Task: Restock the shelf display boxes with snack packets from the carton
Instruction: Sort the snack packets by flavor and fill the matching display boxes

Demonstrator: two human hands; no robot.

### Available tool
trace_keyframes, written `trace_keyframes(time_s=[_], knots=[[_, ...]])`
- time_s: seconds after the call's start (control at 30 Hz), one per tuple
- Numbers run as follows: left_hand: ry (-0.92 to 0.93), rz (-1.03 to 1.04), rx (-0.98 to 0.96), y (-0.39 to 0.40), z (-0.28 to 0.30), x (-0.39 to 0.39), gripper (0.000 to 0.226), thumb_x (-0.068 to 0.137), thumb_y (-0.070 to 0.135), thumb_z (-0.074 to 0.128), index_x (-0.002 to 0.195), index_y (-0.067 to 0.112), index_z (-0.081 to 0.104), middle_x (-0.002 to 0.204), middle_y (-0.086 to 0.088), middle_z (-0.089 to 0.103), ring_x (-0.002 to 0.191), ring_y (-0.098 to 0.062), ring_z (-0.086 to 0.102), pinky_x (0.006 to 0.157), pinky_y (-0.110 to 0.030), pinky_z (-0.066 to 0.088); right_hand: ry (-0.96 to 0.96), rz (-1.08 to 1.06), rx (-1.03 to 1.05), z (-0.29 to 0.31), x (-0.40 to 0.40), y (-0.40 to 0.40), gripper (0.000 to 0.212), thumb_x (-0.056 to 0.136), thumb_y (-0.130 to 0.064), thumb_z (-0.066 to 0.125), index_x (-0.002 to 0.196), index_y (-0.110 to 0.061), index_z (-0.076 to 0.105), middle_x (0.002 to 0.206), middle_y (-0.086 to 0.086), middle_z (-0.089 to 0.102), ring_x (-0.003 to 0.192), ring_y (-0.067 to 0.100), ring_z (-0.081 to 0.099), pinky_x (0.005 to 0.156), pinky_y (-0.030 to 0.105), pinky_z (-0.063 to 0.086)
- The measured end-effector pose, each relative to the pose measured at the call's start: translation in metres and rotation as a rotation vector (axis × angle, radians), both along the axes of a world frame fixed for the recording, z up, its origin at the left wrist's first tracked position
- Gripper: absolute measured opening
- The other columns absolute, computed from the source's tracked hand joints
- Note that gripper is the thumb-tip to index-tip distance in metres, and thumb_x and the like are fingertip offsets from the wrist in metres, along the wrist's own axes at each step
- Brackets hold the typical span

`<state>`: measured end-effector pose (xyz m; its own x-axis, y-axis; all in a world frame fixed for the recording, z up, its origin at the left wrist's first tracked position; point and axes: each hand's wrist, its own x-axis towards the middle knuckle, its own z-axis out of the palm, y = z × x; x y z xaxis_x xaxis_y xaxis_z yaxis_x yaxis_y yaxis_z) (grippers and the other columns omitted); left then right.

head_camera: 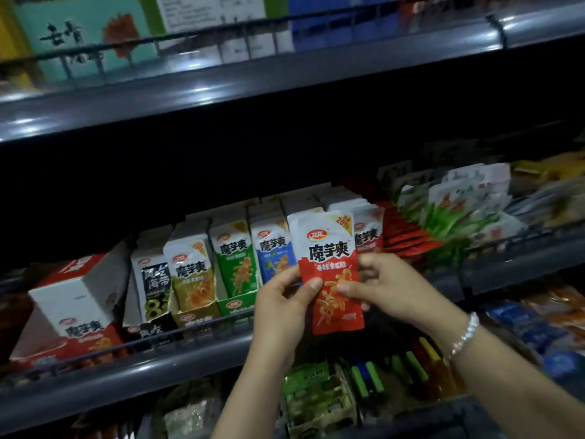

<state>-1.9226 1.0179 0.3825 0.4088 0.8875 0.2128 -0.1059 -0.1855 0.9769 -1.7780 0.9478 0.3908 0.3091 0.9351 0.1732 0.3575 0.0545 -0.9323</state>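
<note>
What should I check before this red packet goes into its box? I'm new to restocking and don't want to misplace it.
1. Grip: left hand and right hand both pinch the red packet at its sides. Ok.
2. Packet upright, front facing out: ok.
3. Matching row: the row of red packets stands right behind the held one. Ok.
4. Space left in that row: hidden by the held packet. Cannot tell.
5. Not the neighbouring row: blue packets sit just to the left, green packets beyond. Ok.
6. Shelf rail in front must be cleared: packet is held above it. Ok.
</note>
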Motion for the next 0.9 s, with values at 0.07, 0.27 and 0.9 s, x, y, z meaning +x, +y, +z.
trace_keyframes(time_s=[0.07,0.27,0.9], knots=[[-0.022,0.050,-0.005,-0.001,0.002,0.016,0.019,0.081,0.001,0.070,0.098,0.010,0.069,0.093,-0.007,0.073,0.084,-0.019,0.070,0.076,-0.033,0.059,-0.079,-0.124,0.105,-0.005,0.011,0.000,0.015,0.077,-0.014,0.076,0.087,-0.022,0.067,0.078,-0.002,0.071,0.067,0.007,0.067,0.056,0.021,0.049],[-0.028,0.152,0.066,0.005,0.022,0.066,0.016,0.078,0.009,0.077,0.076,0.020,0.066,0.075,0.002,0.071,0.070,-0.012,0.068,0.069,-0.027,0.058,-0.339,-0.456,0.222,0.007,0.051,0.011,0.021,0.074,-0.031,0.077,0.089,-0.027,0.063,0.077,-0.008,0.068,0.066,0.010,0.062,0.065,0.030,0.052],[0.082,0.288,0.096,0.034,0.005,0.092,0.015,0.079,0.014,0.076,0.077,0.021,0.064,0.085,-0.001,0.070,0.085,-0.019,0.069,0.079,-0.040,0.058,-0.415,-0.393,0.193,0.001,0.067,0.031,0.028,0.083,-0.029,0.071,0.107,-0.020,0.059,0.076,-0.018,0.055,0.066,-0.002,0.053,0.057,0.007,0.040]])
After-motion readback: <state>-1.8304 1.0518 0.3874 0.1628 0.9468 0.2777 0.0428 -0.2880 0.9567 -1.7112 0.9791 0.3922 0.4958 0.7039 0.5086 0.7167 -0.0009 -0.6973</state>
